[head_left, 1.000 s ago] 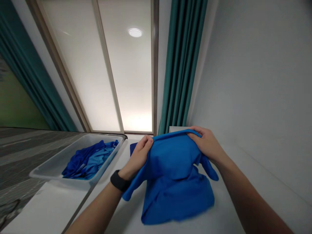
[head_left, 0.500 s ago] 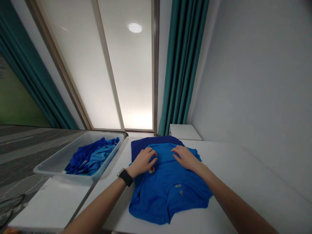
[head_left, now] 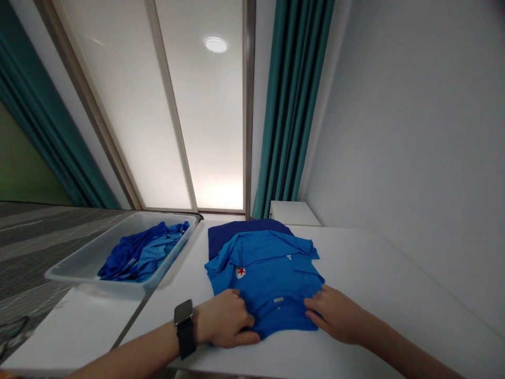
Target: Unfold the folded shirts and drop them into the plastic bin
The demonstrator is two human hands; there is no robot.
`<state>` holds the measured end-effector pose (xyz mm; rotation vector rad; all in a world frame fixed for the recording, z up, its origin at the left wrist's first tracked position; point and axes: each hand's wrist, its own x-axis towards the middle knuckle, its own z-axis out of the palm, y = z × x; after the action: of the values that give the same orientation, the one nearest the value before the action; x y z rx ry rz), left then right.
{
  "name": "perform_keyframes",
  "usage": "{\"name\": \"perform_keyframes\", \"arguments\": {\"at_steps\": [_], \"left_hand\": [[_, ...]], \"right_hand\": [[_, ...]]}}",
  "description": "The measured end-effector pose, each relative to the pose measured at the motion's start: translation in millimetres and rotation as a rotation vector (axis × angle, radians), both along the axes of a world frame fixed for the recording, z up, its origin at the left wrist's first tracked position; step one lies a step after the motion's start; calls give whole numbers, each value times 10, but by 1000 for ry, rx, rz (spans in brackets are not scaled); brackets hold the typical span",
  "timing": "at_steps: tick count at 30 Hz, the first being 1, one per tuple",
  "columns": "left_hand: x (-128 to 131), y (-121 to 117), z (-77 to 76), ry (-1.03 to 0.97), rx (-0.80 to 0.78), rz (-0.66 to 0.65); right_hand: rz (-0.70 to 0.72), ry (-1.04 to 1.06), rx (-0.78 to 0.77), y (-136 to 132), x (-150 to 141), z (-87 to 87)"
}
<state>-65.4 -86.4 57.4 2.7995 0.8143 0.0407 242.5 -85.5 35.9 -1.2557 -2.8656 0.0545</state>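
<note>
A bright blue T-shirt (head_left: 272, 281) lies partly folded in front of me, with a small white patch bearing a red star and a pale label on it. My left hand (head_left: 226, 318) is curled over the shirt's near left edge, its fingertips partly hidden and the thumb lying along the hem. At the near right edge, my right hand (head_left: 337, 313) pinches the fabric between thumb and fingers. A black watch (head_left: 184, 329) is on my left wrist. Under the shirt's far end lies a folded dark navy cloth (head_left: 221, 237).
Left of the shirt, a translucent plastic tub (head_left: 74, 266) holds crumpled blue clothes (head_left: 145, 252). The white table (head_left: 379, 273) runs toward the wall on the right. A white box-like surface (head_left: 294, 213) stands beyond its far edge, near a teal curtain (head_left: 292, 116).
Both hands have come back toward me from the shirt's far part to its near edges. The near part of the shirt is now folded or drawn in, and the far part looks looser.
</note>
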Motion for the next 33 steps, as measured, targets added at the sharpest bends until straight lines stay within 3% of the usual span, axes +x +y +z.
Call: {"name": "perform_keyframes", "arguments": {"at_steps": [3,6,8,10,13,16,19,23,28,33], "left_hand": [[-103,47,159,46,68,45],[-198,140,460,50,103,130],[-264,268,710,105,169,192],[-340,451,981,137,253,256],[-434,749,1352,-86,245,388],[-409,949,1596,-752,87,510],[-263,1040,1746,-1186,29,473],[-124,1178,1918,-1378,146,399],[-66,1316,2013,-1353,346,260],[188,1244,1932,-1126,328,179]], "right_hand": [[-117,-45,4,-42,262,-13],[-144,-170,-7,-66,351,107],[-154,-244,-21,-10,315,310],[-210,-244,4,131,242,621],[-334,52,141,436,119,1203],[-396,742,237,706,-47,1701],[-244,1220,196,892,-285,1990],[-86,1383,297,1123,-532,2150],[-15,1370,506,1348,-615,2221],[47,1315,427,1332,-868,2354]]}}
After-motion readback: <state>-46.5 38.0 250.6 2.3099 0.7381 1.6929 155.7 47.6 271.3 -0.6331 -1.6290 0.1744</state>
